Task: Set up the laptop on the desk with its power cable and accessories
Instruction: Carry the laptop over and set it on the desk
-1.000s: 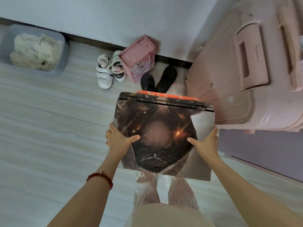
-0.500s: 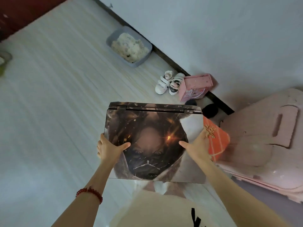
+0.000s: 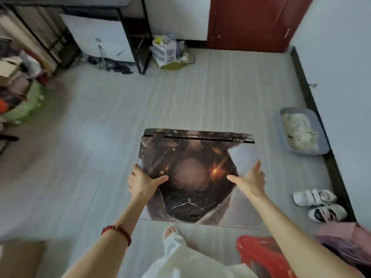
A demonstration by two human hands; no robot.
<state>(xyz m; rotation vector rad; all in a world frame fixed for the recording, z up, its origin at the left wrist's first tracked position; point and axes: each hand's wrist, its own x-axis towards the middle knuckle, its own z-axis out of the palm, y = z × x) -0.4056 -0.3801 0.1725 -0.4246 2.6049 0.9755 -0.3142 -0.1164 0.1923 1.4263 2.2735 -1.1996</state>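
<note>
I carry a closed laptop (image 3: 196,177) flat in front of me above the floor, hinge edge away from me. Its lid bears a dark printed picture with an orange spark. My left hand (image 3: 143,182) grips the laptop's left edge, thumb on the lid and fingers underneath. My right hand (image 3: 249,181) grips the right edge the same way. A black-framed desk (image 3: 128,27) stands at the far left against the wall, with a white cabinet (image 3: 100,37) under it. No power cable or accessories can be made out.
A grey tray of pale litter (image 3: 301,133) and white shoes (image 3: 319,205) lie along the right wall. A red bag (image 3: 261,255) sits near my feet. A small drawer unit (image 3: 165,51) stands by the desk leg, a red door (image 3: 251,23) behind. Clutter piles at left (image 3: 16,83).
I have turned left with the laptop: the pink suitcase and pink box have left view, the litter tray has shifted to the right, and the desk and red door have appeared. Both grips are unchanged.
</note>
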